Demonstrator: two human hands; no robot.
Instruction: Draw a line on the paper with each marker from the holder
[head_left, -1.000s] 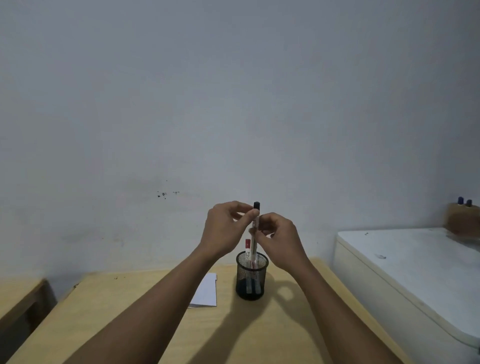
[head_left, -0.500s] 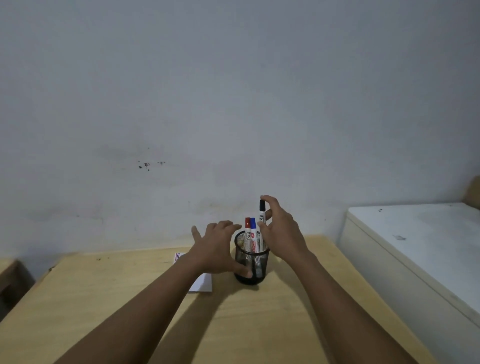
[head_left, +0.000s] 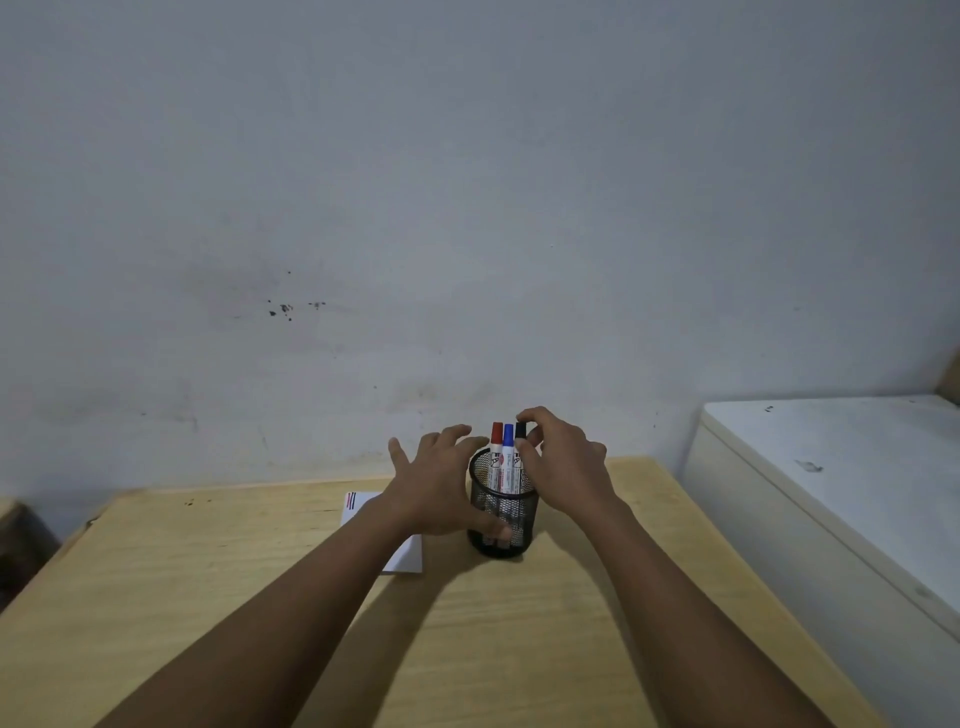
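Observation:
A black mesh holder (head_left: 503, 514) stands on the wooden table (head_left: 218, 571). In it stand a red-capped marker (head_left: 496, 436), a blue-capped marker (head_left: 508, 439) and a black-capped marker (head_left: 520, 431). My right hand (head_left: 563, 462) pinches the black marker's cap from the right, the marker sunk in the holder. My left hand (head_left: 436, 483) wraps the holder's left side with thumb across its front. A white paper (head_left: 363, 506) lies left of the holder, mostly under my left arm, with short coloured lines at its far corner.
A white cabinet top (head_left: 841, 467) runs along the table's right side. The grey wall (head_left: 467, 208) stands right behind the table. A dark wooden piece (head_left: 21, 540) sits at the left edge.
My right hand has lowered the black marker into the holder beside the red and blue ones. My left hand came off the marker and down to hold the holder.

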